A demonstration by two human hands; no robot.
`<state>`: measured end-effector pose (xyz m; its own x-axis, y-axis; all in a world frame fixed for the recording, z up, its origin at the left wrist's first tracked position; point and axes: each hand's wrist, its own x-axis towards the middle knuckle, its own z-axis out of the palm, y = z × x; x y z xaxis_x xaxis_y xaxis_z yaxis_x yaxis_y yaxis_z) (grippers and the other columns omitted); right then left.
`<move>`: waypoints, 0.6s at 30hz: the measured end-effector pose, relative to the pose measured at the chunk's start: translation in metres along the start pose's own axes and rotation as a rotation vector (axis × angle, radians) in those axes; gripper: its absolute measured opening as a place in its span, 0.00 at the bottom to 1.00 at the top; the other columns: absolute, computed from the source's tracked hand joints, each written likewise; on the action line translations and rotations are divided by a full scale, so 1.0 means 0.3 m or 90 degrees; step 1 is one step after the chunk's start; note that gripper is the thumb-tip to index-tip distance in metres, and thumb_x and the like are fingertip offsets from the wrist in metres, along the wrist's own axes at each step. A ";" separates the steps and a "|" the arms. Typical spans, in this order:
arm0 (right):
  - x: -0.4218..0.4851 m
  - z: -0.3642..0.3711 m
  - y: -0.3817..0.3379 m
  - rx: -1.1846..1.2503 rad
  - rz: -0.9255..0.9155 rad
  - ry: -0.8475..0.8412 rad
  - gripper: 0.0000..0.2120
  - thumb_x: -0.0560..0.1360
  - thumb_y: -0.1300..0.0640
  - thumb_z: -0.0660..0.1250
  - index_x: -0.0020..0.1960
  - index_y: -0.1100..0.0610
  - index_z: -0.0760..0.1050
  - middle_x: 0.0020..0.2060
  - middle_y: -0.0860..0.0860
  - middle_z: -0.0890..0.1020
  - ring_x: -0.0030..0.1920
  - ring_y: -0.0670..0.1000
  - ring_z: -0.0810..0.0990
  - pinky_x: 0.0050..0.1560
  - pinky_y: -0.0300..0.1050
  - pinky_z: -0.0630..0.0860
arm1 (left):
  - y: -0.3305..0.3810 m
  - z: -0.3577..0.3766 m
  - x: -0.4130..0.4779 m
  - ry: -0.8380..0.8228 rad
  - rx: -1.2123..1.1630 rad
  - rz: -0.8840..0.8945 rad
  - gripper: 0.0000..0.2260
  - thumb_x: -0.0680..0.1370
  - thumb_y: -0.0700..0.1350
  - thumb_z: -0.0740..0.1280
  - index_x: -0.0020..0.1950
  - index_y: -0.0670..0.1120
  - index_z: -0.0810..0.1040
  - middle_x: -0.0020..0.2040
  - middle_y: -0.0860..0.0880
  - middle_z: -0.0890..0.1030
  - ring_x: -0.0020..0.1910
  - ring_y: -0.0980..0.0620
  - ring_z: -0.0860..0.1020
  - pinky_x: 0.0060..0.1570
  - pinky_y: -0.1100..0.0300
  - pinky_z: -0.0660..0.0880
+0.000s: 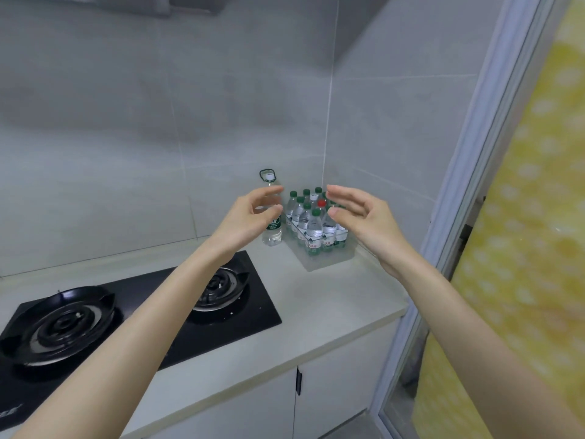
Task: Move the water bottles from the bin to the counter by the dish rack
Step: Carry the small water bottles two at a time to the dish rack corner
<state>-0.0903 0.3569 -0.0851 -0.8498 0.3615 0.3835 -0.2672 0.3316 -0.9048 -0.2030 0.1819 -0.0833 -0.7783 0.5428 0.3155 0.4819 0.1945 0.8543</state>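
Several small water bottles (314,231) with green caps, and one with a red cap (321,203), stand packed in a clear bin (329,259) in the counter's far right corner. A taller bottle with a white cap (273,231) stands on the counter just left of the bin. My left hand (250,217) hovers in front of that tall bottle, fingers loosely curved and holding nothing. My right hand (364,215) hovers over the bin's right side, fingers relaxed and apart, also holding nothing. No dish rack is in view.
A black two-burner gas hob (136,312) fills the counter's left part. The pale counter (316,308) ends at a front edge above white cabinet doors (342,384). Tiled walls meet behind the bin. A door frame (474,185) and yellow patterned panel (531,248) stand at right.
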 end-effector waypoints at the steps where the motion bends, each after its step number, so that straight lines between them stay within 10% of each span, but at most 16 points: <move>1: 0.051 -0.016 0.027 -0.001 0.009 -0.003 0.19 0.75 0.66 0.68 0.66 0.57 0.75 0.60 0.49 0.80 0.58 0.42 0.79 0.51 0.26 0.75 | -0.015 0.024 0.053 -0.002 -0.002 -0.008 0.17 0.80 0.42 0.63 0.69 0.53 0.72 0.62 0.52 0.78 0.58 0.55 0.76 0.59 0.59 0.73; 18: 0.727 -0.131 0.547 -0.115 0.082 -0.068 0.20 0.75 0.68 0.67 0.66 0.58 0.74 0.63 0.53 0.79 0.60 0.47 0.79 0.59 0.33 0.74 | -0.439 0.258 0.729 -0.004 -0.022 -0.055 0.16 0.79 0.38 0.64 0.66 0.50 0.75 0.58 0.51 0.80 0.55 0.56 0.77 0.51 0.73 0.73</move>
<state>-0.3017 0.5242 -0.1429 -0.9175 0.3197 0.2365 -0.0758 0.4431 -0.8933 -0.4057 0.3382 -0.1587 -0.8139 0.5303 0.2373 0.3986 0.2127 0.8921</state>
